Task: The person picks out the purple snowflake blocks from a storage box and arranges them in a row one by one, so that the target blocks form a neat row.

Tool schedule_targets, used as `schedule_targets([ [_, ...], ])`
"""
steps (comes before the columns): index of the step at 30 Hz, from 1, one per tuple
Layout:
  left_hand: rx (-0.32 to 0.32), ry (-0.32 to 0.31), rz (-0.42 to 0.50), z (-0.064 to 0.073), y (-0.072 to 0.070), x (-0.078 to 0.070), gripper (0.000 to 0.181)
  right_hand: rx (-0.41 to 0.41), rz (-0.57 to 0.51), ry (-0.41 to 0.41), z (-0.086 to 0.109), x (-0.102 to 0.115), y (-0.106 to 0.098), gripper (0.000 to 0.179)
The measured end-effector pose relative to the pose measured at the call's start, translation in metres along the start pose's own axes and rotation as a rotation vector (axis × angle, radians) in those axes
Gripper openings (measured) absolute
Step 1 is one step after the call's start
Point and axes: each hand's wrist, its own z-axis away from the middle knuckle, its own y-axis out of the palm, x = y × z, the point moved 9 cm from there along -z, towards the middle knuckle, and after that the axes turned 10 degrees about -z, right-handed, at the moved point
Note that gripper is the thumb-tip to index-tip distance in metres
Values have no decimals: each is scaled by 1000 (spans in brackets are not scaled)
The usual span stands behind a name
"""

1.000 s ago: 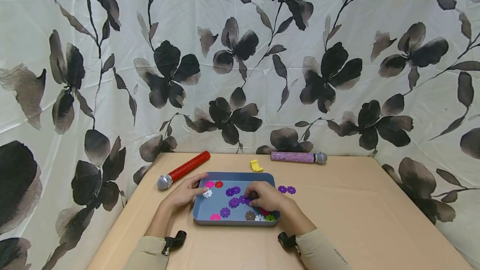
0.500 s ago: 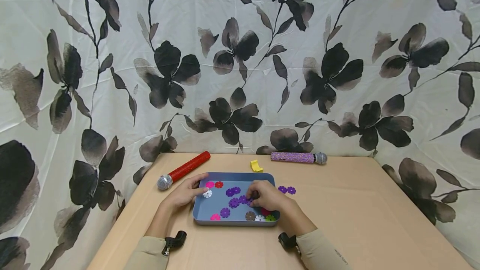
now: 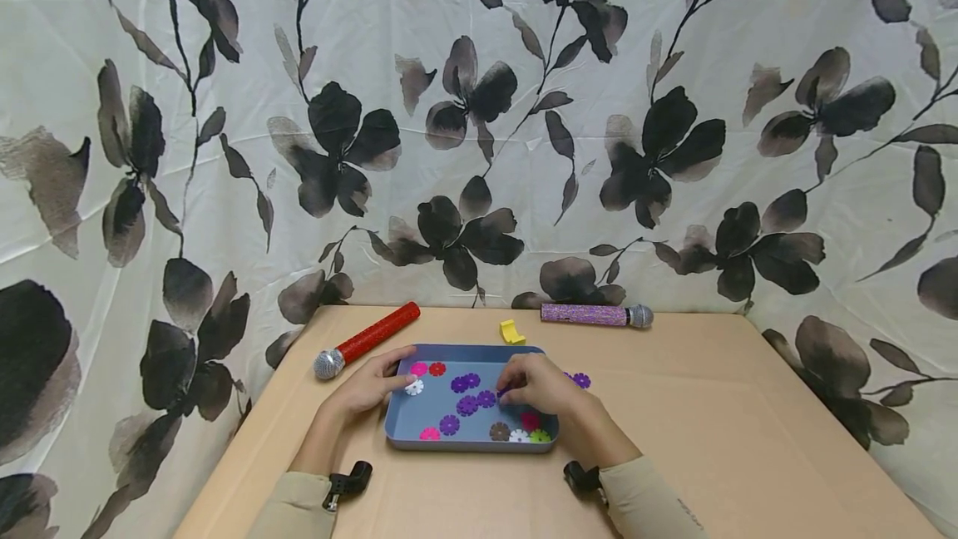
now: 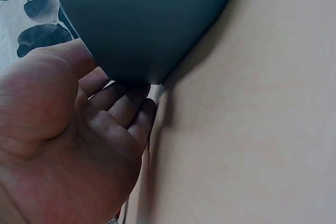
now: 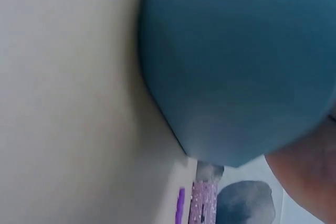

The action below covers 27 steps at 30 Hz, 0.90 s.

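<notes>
A shallow blue-grey tray [image 3: 471, 445] lies on the table with several small flower-shaped discs in it. My left hand [image 3: 365, 385] grips its left side, thumb over the rim; in the left wrist view the other fingers [image 4: 123, 106] reach under the tray wall. Over the tray's right part, my right hand [image 3: 535, 383] pinches a purple flower disc [image 3: 501, 394], mostly hidden by the fingertips. Just left of them lies another purple disc [image 3: 486, 398], beside more purple ones [image 3: 466, 405]. A white disc [image 3: 415, 387] is near my left thumb. In the right wrist view the tray wall [image 5: 236, 66] hides the fingertips.
A red microphone [image 3: 367, 340] lies behind my left hand. At the back are a yellow piece [image 3: 512, 332] and a purple glitter microphone [image 3: 595, 314]. A loose purple disc [image 3: 581, 380] lies right of the tray, partly behind my right hand. A floral cloth hangs behind the table.
My right hand has shifted slightly up and to the right with the purple disc, uncovering more of the dark pink disc below it. My left hand stays on the tray.
</notes>
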Motion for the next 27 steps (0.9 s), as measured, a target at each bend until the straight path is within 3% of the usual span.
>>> schedule_targets([
  [5, 3, 17, -11, 0, 0, -2, 66, -68, -78, -9, 6, 0, -22, 15],
  [10, 6, 27, -23, 1, 0, -4, 66, -132, -80, -34, 15, -5, -47, 18],
  [16, -3, 24, -55, 2, -1, -4, 65, -206, -44, -24, 32, -18, -82, 20],
  [23, -14, -1, -63, 1, -1, -1, 64, -287, 8, 55, 60, -41, -117, 19],
  [27, -23, -7, -63, 1, -1, 0, 63, -276, 78, 69, 71, -53, -129, 21],
])
